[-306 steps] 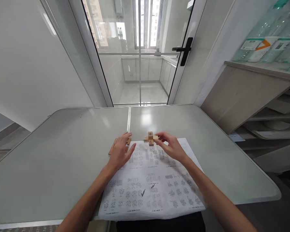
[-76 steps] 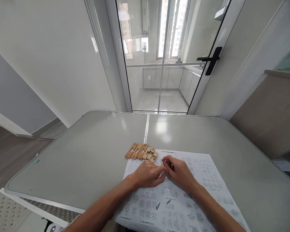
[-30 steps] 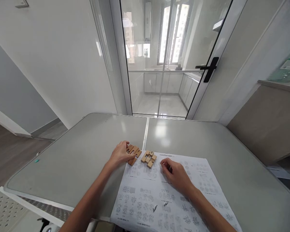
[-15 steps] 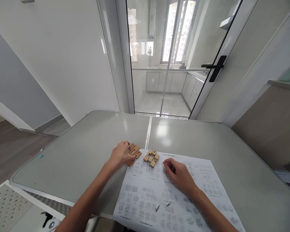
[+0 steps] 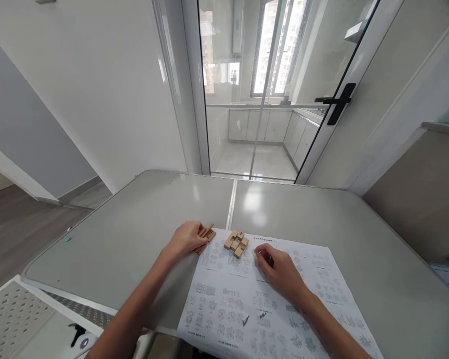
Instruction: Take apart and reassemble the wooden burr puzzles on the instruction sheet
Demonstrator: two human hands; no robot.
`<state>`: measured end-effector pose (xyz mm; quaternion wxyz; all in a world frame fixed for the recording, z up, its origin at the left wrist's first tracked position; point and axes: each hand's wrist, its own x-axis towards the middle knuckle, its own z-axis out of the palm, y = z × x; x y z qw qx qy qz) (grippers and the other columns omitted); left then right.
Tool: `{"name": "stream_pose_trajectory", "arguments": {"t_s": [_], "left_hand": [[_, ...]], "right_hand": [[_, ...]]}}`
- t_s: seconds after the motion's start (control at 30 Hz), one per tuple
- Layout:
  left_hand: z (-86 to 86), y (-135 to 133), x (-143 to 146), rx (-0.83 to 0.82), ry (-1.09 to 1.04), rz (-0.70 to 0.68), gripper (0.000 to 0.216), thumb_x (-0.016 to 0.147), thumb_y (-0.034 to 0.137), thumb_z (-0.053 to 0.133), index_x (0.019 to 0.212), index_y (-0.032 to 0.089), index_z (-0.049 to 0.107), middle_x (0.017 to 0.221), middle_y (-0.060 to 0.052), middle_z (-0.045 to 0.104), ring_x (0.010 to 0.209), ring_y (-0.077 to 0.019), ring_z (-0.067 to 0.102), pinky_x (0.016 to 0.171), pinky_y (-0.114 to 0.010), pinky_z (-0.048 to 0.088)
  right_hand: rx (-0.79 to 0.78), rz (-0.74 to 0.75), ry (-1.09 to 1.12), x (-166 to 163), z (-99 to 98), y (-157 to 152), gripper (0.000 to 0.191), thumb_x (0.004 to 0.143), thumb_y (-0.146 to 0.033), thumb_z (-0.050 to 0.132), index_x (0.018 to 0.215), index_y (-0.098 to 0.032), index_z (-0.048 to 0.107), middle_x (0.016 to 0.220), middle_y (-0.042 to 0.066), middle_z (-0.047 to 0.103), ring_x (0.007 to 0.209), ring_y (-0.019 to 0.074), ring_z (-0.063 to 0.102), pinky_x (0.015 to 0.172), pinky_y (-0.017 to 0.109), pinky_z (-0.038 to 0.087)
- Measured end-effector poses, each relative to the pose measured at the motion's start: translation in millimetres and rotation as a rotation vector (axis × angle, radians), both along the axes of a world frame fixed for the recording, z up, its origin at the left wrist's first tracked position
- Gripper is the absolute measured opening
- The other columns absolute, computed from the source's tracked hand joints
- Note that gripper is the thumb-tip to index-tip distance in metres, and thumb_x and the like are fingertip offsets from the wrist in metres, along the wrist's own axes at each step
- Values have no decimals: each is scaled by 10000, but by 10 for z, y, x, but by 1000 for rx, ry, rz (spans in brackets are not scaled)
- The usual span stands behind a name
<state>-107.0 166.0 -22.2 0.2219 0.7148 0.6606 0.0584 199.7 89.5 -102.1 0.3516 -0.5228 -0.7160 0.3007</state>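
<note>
My left hand (image 5: 187, 236) is closed on a flat brown wooden puzzle piece (image 5: 208, 230), which it holds tilted up. Under and beside it lie more brown wooden pieces (image 5: 211, 236) at the paper's top left corner, partly hidden by the fingers. Just right of these sits a cluster of lighter wooden blocks (image 5: 235, 244) on the printed sheet (image 5: 243, 294), joined in a stepped shape around small gaps. My right hand (image 5: 275, 264) rests on the sheet to the right of the cluster, apart from it. Its fingers are curled in, with nothing visible in them.
The sheet, covered in small line drawings, lies on a grey table (image 5: 164, 199) with a seam (image 5: 232, 204) running away from me. A white perforated rack (image 5: 15, 314) stands at the lower left. Beyond the table is a glass door (image 5: 254, 124) with a black handle (image 5: 340, 103).
My left hand has tipped a brown piece up from its flat position, and the brown pieces show less. My right hand keeps its pose. The view has shifted slightly.
</note>
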Motion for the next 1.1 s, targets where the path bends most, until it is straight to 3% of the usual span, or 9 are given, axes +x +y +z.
{"name": "stream_pose_trajectory", "arguments": {"t_s": [0.3, 0.47, 0.67, 0.83, 1.0, 1.1], "left_hand": [[-52, 52, -80, -44, -102, 6, 299, 723, 376, 668, 603, 215, 446, 617, 2, 506, 567, -143, 392, 564, -315, 209], [-38, 71, -175, -124, -214, 47, 389, 706, 529, 719, 626, 215, 504, 607, 10, 531, 559, -146, 446, 532, -285, 268], [25, -85, -212, -270, -415, 32, 579, 696, 749, 735, 700, 191, 581, 649, -3, 607, 601, -161, 548, 557, -267, 364], [54, -287, -5, -378, -677, -23, 539, 761, 698, 764, 803, 174, 642, 706, 11, 591, 643, -142, 509, 609, -256, 355], [118, -510, 385, -479, -784, -134, 483, 828, 652, 730, 855, 173, 675, 683, 24, 542, 597, -123, 451, 573, -254, 313], [168, -612, 555, -492, -769, -155, 552, 853, 724, 669, 800, 177, 624, 650, 37, 480, 547, -105, 381, 519, -257, 250]], "right_hand": [[-6, -15, -9, 3, 16, 2, 216, 1045, -387, 486, 993, -258, 650, 774, -6, 687, 632, 180, 545, 624, 298, 417], [10, -10, -17, -6, 27, 2, 204, 1044, -377, 490, 990, -256, 645, 774, -8, 685, 642, 179, 556, 635, 298, 421], [-3, -9, 4, 1, 59, -3, 210, 1037, -376, 496, 985, -252, 657, 768, 2, 697, 639, 183, 557, 629, 309, 421], [-147, 67, 227, -112, 262, -68, 274, 1055, -469, 514, 1013, -234, 649, 812, 24, 717, 640, 174, 577, 612, 313, 427], [-419, 187, 458, -423, 550, -173, 427, 1017, -600, 576, 1252, -244, 556, 1016, 45, 714, 730, 182, 694, 572, 288, 445], [-425, 143, 494, -524, 634, -205, 451, 991, -659, 590, 1087, -219, 607, 825, 1, 657, 638, 158, 635, 549, 277, 427]]}}
